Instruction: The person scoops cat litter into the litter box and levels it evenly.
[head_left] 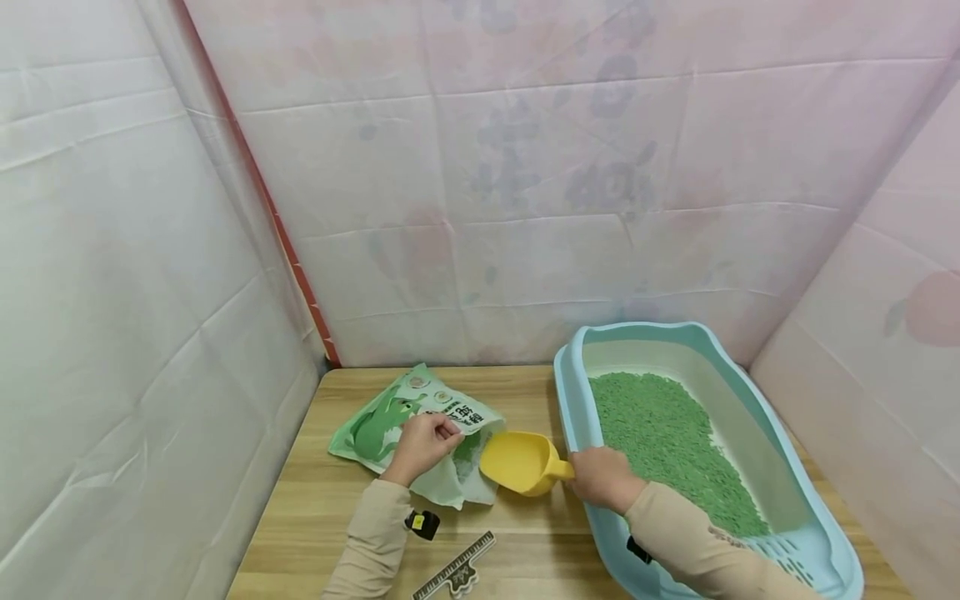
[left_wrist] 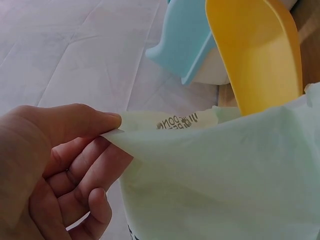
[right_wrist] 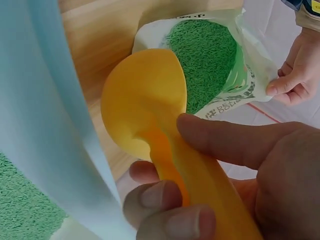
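Beside the light-blue plastic tray (head_left: pixel 573 392) at the right edge of the wooden table (head_left: pixel 540 546), the right hand (head_left: pixel 606 478), fingers curled, grips and partly hides the handle of a smooth yellow plastic scoop (head_left: pixel 517 458). Toward the far left corner, the left hand (head_left: pixel 426 443) pinches the rim of a pale-green printed bag (head_left: pixel 375 425); scoop-bag contact is unclear.

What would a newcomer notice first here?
The big blue tray of green pellets stands out, on the right of the table. Left of it, a bright yellow scoop in the right hand is by the open mouth of a pale green bag, whose edge the left hand pinches.
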